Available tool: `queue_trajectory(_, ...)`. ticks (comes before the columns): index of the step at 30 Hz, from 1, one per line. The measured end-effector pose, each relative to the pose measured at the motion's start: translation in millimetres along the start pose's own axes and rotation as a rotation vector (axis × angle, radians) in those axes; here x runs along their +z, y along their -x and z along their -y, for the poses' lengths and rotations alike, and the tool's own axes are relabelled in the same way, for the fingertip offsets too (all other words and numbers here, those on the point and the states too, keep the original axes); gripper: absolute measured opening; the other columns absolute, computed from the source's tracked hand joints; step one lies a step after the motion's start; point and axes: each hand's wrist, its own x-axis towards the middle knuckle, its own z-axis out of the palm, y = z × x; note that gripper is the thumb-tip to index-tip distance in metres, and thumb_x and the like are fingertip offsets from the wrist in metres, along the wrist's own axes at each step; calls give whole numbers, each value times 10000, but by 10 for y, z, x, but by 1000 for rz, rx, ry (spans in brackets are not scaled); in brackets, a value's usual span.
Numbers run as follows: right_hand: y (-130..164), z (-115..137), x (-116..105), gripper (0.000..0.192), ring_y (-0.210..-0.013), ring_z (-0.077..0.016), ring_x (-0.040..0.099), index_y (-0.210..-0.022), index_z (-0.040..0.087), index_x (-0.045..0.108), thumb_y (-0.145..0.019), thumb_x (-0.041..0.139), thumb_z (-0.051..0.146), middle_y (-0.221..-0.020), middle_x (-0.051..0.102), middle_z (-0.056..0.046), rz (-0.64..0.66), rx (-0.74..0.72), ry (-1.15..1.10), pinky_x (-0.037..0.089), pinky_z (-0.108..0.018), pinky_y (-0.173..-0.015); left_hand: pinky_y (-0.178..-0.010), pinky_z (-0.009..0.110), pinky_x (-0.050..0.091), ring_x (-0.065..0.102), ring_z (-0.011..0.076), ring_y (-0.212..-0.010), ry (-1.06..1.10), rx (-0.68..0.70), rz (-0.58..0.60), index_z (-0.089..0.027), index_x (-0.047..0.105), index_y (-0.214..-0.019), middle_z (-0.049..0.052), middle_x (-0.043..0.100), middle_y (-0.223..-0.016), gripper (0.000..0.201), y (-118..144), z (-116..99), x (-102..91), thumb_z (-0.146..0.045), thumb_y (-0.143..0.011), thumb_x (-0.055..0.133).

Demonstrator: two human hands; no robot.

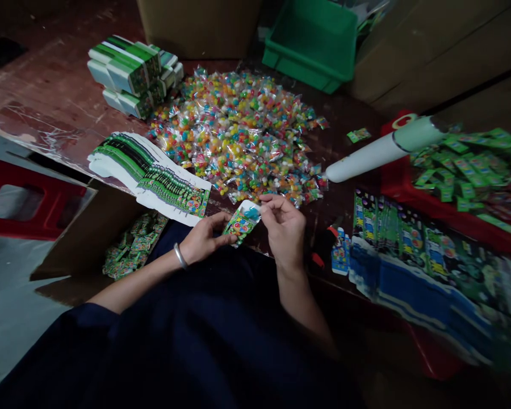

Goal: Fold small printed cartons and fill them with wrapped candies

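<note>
Low in front of me, a small green printed candy box (240, 224) is tilted with its white end flap up. My left hand (208, 234) grips it from the left, thumb and fingers closed around its lower part. At its upper right edge, my right hand (283, 227) pinches the flap; whether a candy packet is also between those fingertips I cannot tell. Something bluish shows inside the mouth of the box. Just beyond lies a big heap of clear packets of coloured candy (238, 136). Flat folded cartons (166, 182) lie fanned out left of my hands.
Banded carton bundles (123, 71) stand at back left, a green bin (310, 45) behind the heap. On the right are a white tube (378, 150), a red crate (398, 176) of green packets and more flat cartons (413, 250). Filled boxes lie in a cardboard box (68, 250) below left.
</note>
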Motion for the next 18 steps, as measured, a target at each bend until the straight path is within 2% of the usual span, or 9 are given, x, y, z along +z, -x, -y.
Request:
queue_trajectory(2,2,29,-16,139,-1104,-256,709,-790,224,672,-917,674,280,-1164,744,-93,89,-94,96,583,-421,-959,-859,339,556,692,216,-929,96,-2,-31,-167,683,-1082,71,745,-1017,337,8,-11,24,-322,-823,832)
queue_trajectory(4,28,53,-26,147,-1181,-255,701,-878,240,720,-976,631,304,-1216,750,-87,165,-156,113,568,-430,-1028,-838,318,579,687,208,-948,161,29,-122,-182,659,-1196,75,718,-1074,479,23,-32,45,-302,-786,875)
queue_trajectory(7,120,23,1,178,-1070,-230,761,-1115,273,737,-1005,628,362,-1173,790,-65,147,-131,-19,621,-378,-926,-793,289,600,665,201,-966,215,113,-221,-241,581,-1370,70,672,-1127,679,54,-82,64,-284,-771,897)
queue_trajectory(9,204,-39,49,250,-973,-217,787,-1201,289,721,-963,704,366,-1121,809,-46,115,-95,-103,640,-341,-841,-793,280,602,653,204,-993,225,155,-222,-264,576,-1385,67,660,-1150,676,74,-107,69,-289,-787,889)
queue_trajectory(11,283,-103,104,261,-932,-210,792,-1188,289,732,-933,748,344,-1088,813,-36,84,-91,-130,640,-329,-817,-770,266,591,644,199,-976,228,164,-182,-260,602,-1348,66,656,-1148,621,89,-111,72,-292,-795,884)
queue_trajectory(14,349,-152,165,125,-908,-213,782,-1054,267,756,-949,719,322,-1010,802,-37,26,-154,-64,636,-347,-815,-713,243,558,617,162,-865,245,144,-86,-234,629,-1246,49,648,-1074,506,98,-89,73,-293,-808,875)
queue_trajectory(18,341,-127,208,94,-1003,-251,768,-908,262,715,-968,672,320,-1036,786,-68,-1,-255,60,637,-426,-899,-626,201,494,551,120,-760,259,114,-50,-213,631,-1113,13,605,-964,422,81,-91,78,-300,-791,889)
